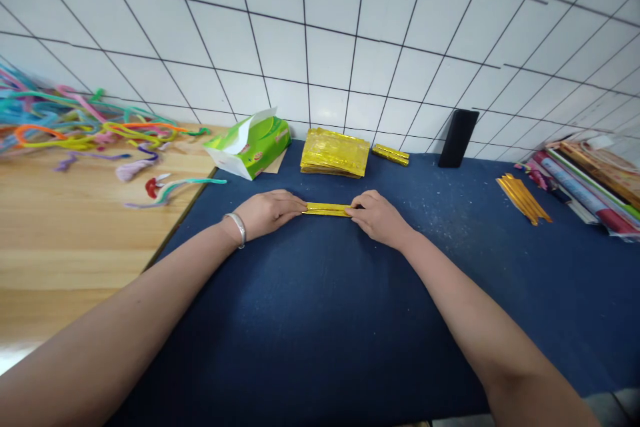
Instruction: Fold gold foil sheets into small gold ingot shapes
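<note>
While the left hand (267, 213) and right hand (381, 219) pinch its ends, fingers nearly closed, the folded gold foil strip (327, 209) lies flat on the blue desk (320, 320). Pressing gently and evenly should keep its folds straight.

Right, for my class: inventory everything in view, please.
tiled wall: one, white, back
blue surface: one, blue, centre
wooden surface: one, tan, left
strip: one, gold, centre
sheet stack: one, gold, near wall
narrow pieces: unclear count, gold, near wall
fanned strips: several, gold, right
slab: one, black, by wall
packet: one, green and white, left of stack
fuzzy stems: many, mixed, left
mixed pile: one, multicoloured, far right
bracelet: one, silver, left wrist
left hand: one, strip's left end
right hand: one, strip's right end
</note>
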### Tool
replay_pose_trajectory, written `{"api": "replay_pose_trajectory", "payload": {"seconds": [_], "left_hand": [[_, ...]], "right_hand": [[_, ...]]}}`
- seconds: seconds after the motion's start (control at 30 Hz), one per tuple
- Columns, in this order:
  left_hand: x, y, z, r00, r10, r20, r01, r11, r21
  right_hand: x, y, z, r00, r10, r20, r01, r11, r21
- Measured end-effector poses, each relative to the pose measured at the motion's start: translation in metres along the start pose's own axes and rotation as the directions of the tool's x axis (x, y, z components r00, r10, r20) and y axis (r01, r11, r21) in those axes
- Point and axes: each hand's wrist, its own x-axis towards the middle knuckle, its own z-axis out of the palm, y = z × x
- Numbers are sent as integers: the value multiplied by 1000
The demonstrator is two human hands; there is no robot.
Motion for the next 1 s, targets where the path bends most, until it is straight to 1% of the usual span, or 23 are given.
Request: {"api": "replay_pose_trajectory", "payload": {"seconds": [0.1, 0.23, 0.37, 0.57, 0.63, 0.77, 0.83, 0.9, 1.0], "left_hand": [[1, 1, 0, 1000, -13, 3, 13, 1000, 6], [2, 2, 1, 1000, -30, -7, 30, 999, 17], [4, 4, 2, 999, -48, -12, 48, 998, 30], [8, 11, 3, 997, -58, -43, 60, 997, 47], [10, 11, 4, 997, -62, -41, 64, 996, 59], [9, 11, 4, 998, -60, -31, 63, 994, 87], [8, 12, 4, 999, -45, -25, 47, 993, 110], [7, 14, 3, 1000, -26, -11, 27, 989, 145], [5, 17, 2, 1000, 2, 12, -4, 979, 206]], "right_hand": [[1, 2, -1, 1000, -7, -5, 7, 1000, 18], [0, 3, 4, 999, 28, -21, -27, 999, 32], [-3, 0, 9, 997, 45, -62, -44, 999, 13], [1, -4, 12, 989, 127, -81, -131, 990, -45], [3, -3, 12, 987, 142, -76, -145, 989, -41], [3, 0, 8, 993, 116, -30, -115, 993, 33], [1, 1, 6, 992, 126, -30, -125, 991, 53], [0, 1, 6, 989, 140, -41, -138, 989, 53], [-1, -1, 7, 994, 104, -41, -103, 994, 21]]}}
